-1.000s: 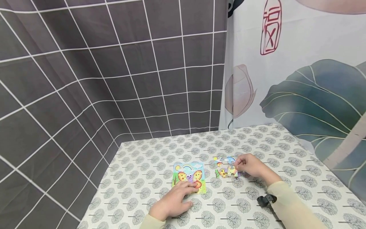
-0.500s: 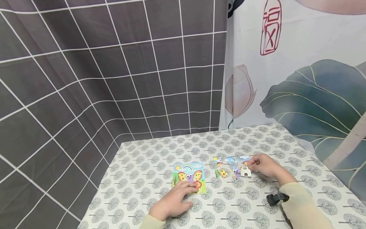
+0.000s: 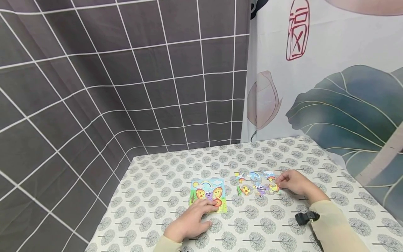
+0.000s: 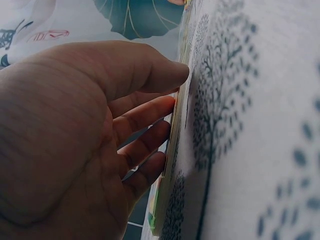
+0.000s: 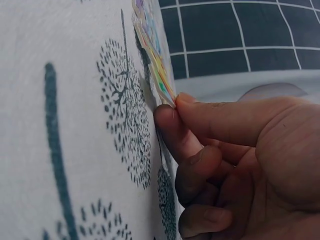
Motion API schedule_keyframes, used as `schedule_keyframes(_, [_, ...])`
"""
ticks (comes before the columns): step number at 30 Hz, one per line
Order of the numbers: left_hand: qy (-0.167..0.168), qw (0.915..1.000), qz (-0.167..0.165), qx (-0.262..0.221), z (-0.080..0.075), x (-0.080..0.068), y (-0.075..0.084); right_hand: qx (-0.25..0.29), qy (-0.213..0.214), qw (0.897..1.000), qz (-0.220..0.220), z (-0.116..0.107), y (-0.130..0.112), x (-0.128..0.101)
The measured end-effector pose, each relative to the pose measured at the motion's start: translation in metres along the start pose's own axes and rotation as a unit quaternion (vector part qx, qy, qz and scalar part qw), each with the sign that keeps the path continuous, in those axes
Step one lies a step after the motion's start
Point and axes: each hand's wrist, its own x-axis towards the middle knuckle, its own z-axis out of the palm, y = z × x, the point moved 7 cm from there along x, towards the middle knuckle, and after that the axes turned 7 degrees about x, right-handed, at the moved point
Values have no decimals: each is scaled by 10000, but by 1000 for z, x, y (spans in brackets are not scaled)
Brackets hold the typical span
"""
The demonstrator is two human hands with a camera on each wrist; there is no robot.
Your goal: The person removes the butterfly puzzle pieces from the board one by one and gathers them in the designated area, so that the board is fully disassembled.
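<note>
While the left hand (image 3: 190,221) lies flat with its fingers stretched out onto the near edge of the butterfly puzzle board (image 3: 208,194), the right hand (image 3: 292,182) sits well apart to the right, its thumb and forefinger pinched together on the right edge of a loose puzzle piece (image 3: 273,188). From the left wrist view the fingers (image 4: 145,112) press straight against the thin board (image 4: 172,150), which lies flat on the cloth. From the right wrist view the pinching fingertips (image 5: 172,117) clamp the edge of the piece (image 5: 150,45), lifting that edge slightly off the table.

That piece is the rightmost of a small cluster of loose puzzle pieces (image 3: 252,183) spread just to the right of the board, near the middle of the table. Nothing lies between the two hands but bare cloth. A black strap clip (image 3: 303,217) sits on the pale sleeve (image 3: 333,227) of the right arm.

Everything rests on a tablecloth (image 3: 220,161) printed with small grey trees. Beyond it to the far left hangs a dark grid-patterned curtain (image 3: 110,77), and to the far right a pale curtain (image 3: 330,70) with large green leaves and a red seal mark.
</note>
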Motion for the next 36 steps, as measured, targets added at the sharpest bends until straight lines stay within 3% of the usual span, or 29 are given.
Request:
schedule_keyframes(20, [232, 9995, -81, -216, -4, -2, -2, -45, 200, 9998, -44, 1, -2, 0])
schedule_keyframes(26, [468, 9979, -110, -436, -6, -3, -4, 300, 61, 9994, -137, 11, -15, -1])
schedule_keyframes(30, [792, 9931, -198, -842, -10, -2, -10, 448, 1, 9987, -262, 20, -26, 1])
schedule_keyframes(36, [1228, 9796, -538, -1498, -16, -3, -32, 345, -42, 9983, -478, 40, -49, 8])
